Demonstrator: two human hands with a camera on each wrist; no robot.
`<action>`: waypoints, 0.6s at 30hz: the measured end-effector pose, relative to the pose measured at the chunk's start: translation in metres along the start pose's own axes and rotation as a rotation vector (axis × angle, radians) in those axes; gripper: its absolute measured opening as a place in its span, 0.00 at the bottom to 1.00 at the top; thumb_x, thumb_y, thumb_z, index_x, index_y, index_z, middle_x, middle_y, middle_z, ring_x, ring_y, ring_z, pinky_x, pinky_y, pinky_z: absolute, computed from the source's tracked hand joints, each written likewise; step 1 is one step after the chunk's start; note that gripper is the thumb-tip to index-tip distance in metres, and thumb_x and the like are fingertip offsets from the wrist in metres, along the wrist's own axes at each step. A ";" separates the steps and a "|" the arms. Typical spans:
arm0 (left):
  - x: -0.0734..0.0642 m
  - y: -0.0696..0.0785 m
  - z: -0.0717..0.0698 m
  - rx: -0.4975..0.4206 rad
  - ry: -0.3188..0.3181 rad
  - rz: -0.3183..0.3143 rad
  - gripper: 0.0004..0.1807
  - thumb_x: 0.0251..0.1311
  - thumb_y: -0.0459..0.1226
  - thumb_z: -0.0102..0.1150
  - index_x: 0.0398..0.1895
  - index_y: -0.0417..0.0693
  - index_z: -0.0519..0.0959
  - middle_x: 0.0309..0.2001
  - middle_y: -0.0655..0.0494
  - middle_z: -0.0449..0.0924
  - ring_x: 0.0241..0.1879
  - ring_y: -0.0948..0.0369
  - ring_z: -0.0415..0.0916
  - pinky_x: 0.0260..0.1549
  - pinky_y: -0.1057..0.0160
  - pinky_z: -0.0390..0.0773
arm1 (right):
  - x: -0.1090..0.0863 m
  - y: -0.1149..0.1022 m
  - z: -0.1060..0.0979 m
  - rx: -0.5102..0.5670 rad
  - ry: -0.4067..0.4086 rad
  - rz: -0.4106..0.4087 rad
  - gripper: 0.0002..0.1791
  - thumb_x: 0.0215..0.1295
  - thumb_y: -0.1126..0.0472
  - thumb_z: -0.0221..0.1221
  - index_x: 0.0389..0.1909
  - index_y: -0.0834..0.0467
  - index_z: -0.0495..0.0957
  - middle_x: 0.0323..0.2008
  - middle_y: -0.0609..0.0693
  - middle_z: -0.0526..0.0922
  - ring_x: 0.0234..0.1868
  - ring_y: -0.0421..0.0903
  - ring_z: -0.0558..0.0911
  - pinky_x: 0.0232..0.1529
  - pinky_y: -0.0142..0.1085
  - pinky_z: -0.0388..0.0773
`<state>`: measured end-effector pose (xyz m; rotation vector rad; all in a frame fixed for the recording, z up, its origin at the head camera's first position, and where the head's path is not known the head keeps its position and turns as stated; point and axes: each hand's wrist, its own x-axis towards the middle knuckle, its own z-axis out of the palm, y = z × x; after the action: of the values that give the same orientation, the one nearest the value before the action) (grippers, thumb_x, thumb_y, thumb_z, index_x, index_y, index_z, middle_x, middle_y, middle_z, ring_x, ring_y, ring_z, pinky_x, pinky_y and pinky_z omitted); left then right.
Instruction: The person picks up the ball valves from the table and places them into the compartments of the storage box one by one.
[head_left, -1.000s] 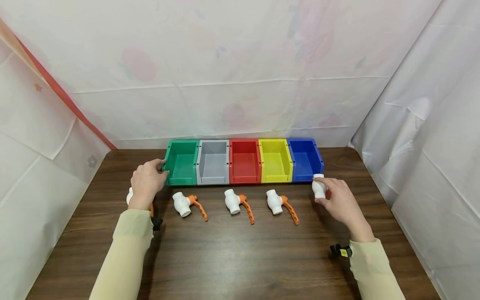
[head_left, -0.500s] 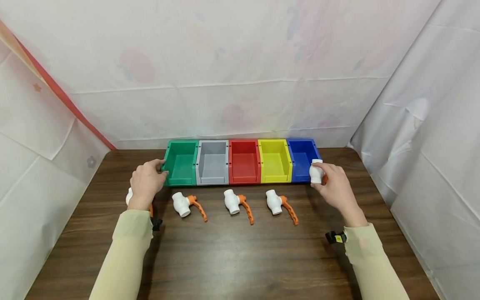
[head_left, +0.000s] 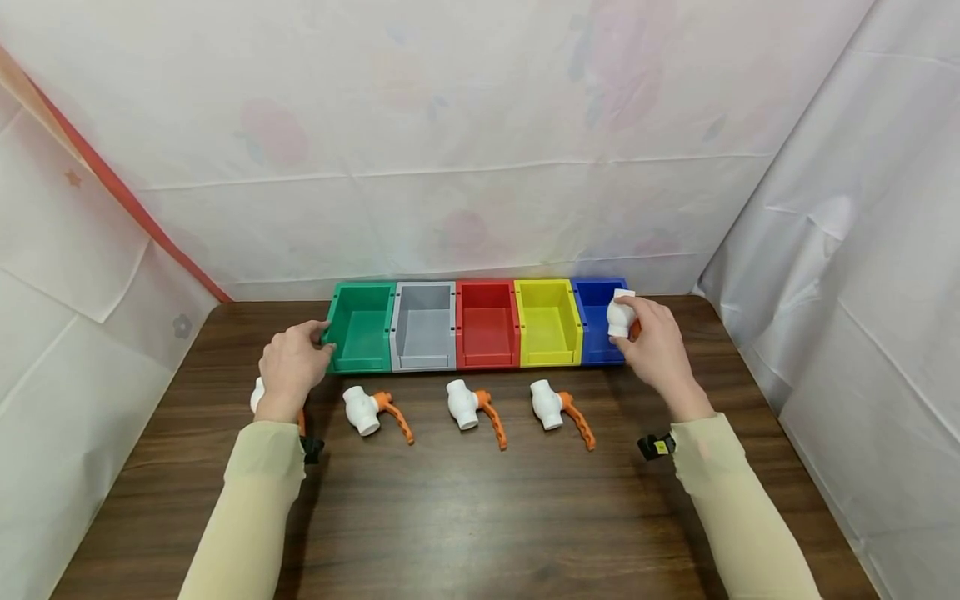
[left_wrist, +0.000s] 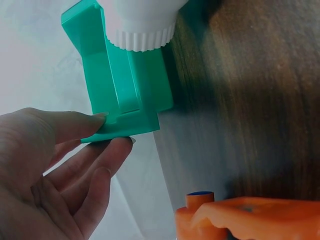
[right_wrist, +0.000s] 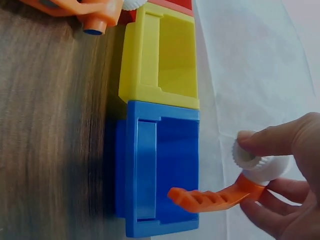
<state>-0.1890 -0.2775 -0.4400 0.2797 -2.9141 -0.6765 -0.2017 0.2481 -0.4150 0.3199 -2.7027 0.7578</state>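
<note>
On my feed, the right hand [head_left: 660, 346] grips a white valve [head_left: 620, 317] by its body, up above the blue bin [head_left: 595, 329], orange handle [right_wrist: 215, 198] out over it. I see the left hand [head_left: 291, 367] pinching the green bin [head_left: 365, 332] at its side wall. Three more valves [head_left: 462, 406] lie on the table [head_left: 480, 525]; a fourth [head_left: 257, 395] is partly hidden behind the left wrist.

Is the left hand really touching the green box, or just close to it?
Touching. The left wrist view shows the left hand pinching the edge of the green box between thumb and fingers.
</note>
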 end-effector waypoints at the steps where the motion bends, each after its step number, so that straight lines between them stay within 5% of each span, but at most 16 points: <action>1: 0.000 0.000 0.000 -0.001 -0.001 -0.001 0.24 0.66 0.39 0.62 0.65 0.45 0.76 0.51 0.39 0.82 0.30 0.45 0.77 0.23 0.51 0.73 | 0.003 0.000 0.002 0.004 0.010 -0.010 0.32 0.52 0.70 0.73 0.59 0.63 0.73 0.57 0.66 0.76 0.56 0.66 0.71 0.56 0.59 0.67; 18: 0.000 0.000 0.000 -0.008 0.007 0.006 0.24 0.65 0.39 0.62 0.64 0.44 0.77 0.50 0.38 0.82 0.33 0.43 0.77 0.24 0.50 0.74 | 0.034 0.016 0.033 -0.072 -0.039 -0.024 0.30 0.56 0.72 0.69 0.61 0.61 0.74 0.57 0.63 0.76 0.60 0.64 0.70 0.62 0.57 0.66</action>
<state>-0.1889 -0.2776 -0.4403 0.2722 -2.9044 -0.6843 -0.2453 0.2396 -0.4368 0.3527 -2.7501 0.6522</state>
